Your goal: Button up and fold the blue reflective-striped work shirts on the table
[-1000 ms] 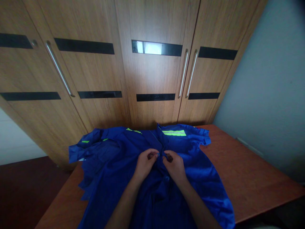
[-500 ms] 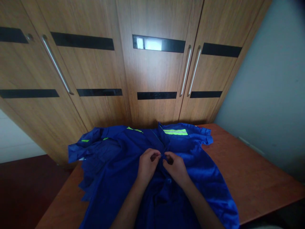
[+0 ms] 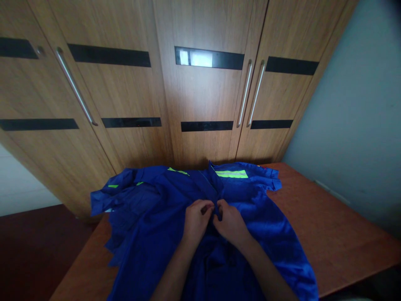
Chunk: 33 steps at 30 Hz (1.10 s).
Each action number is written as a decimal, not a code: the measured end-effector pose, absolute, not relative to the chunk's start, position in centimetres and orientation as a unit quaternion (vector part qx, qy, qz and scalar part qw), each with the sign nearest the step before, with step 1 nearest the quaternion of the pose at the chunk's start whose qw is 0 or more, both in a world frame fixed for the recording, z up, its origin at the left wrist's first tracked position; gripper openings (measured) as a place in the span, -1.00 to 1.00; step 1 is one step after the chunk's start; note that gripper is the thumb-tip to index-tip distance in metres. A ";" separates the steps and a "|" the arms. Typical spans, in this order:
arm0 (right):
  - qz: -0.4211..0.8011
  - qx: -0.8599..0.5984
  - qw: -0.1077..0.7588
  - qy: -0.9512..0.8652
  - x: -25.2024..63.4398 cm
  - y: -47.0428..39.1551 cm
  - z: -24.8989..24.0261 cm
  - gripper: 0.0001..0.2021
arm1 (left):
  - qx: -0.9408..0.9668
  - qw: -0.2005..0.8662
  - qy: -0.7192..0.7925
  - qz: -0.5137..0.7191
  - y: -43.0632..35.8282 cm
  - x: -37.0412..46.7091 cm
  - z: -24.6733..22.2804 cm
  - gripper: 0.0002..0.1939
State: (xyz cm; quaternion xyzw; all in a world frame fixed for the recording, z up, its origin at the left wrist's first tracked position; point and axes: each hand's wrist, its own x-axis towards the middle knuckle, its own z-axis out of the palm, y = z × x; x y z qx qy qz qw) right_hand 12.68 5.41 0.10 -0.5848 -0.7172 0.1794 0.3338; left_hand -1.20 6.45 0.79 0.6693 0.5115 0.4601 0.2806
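A blue garment (image 3: 156,225) with yellow-green reflective strips lies spread out, its collar toward the wardrobe. Both hands meet at its front opening, below the collar. My left hand (image 3: 198,217) pinches the edge of the blue cloth between thumb and fingers. Close beside it on the right, my right hand (image 3: 229,221) has its thumb and fingers bent on the other side of the same opening, also gripping cloth. Any button between the fingertips is too small to make out.
The garment rests on a reddish-brown wooden table (image 3: 338,234). Behind it stands a wooden wardrobe (image 3: 203,96) with long metal handles and black strips. A pale wall (image 3: 363,133) rises at the right, and dark floor (image 3: 37,251) shows at the lower left.
Both hands have shifted slightly down at the opening, and the right hand's fingers have closed in a little. The garment lies nearly as before.
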 end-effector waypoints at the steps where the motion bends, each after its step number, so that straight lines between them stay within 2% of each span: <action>1: 0.172 -0.588 0.324 -0.721 12.6 5.4 0.1 -0.83 | 0.669 0.282 0.513 0.458 6.5 -1.2 0.7 -0.85; 4: 0.180 -0.580 0.327 -0.724 12.7 5.5 0.2 -0.84 | 0.670 0.289 0.515 0.449 6.5 -1.2 0.6 -0.87; 9: 0.264 -0.558 0.417 -0.667 13.6 5.8 -0.1 -0.75 | 0.664 0.307 0.500 0.464 6.7 -1.5 0.5 -0.90; 13: 0.353 -0.545 0.494 -0.578 14.8 5.6 -0.3 -0.73 | 0.630 0.362 0.489 0.483 6.9 -1.8 0.4 -0.90; 16: 0.383 -0.528 0.517 -0.554 15.5 5.3 -0.2 -0.76 | 0.593 0.418 0.478 0.495 7.1 -1.8 0.4 -0.88; 20: 0.351 -0.536 0.502 -0.582 15.9 4.9 0.4 -0.76 | 0.559 0.457 0.470 0.508 7.1 -1.7 0.7 -0.87; 28: 0.232 -0.587 0.458 -0.626 16.0 4.2 1.4 -0.72 | 0.573 0.421 0.470 0.523 6.9 -1.7 0.7 -0.85; 33: 0.226 -0.587 0.470 -0.620 15.7 4.3 1.4 -0.76 | 0.577 0.418 0.466 0.525 6.8 -1.8 1.0 -0.83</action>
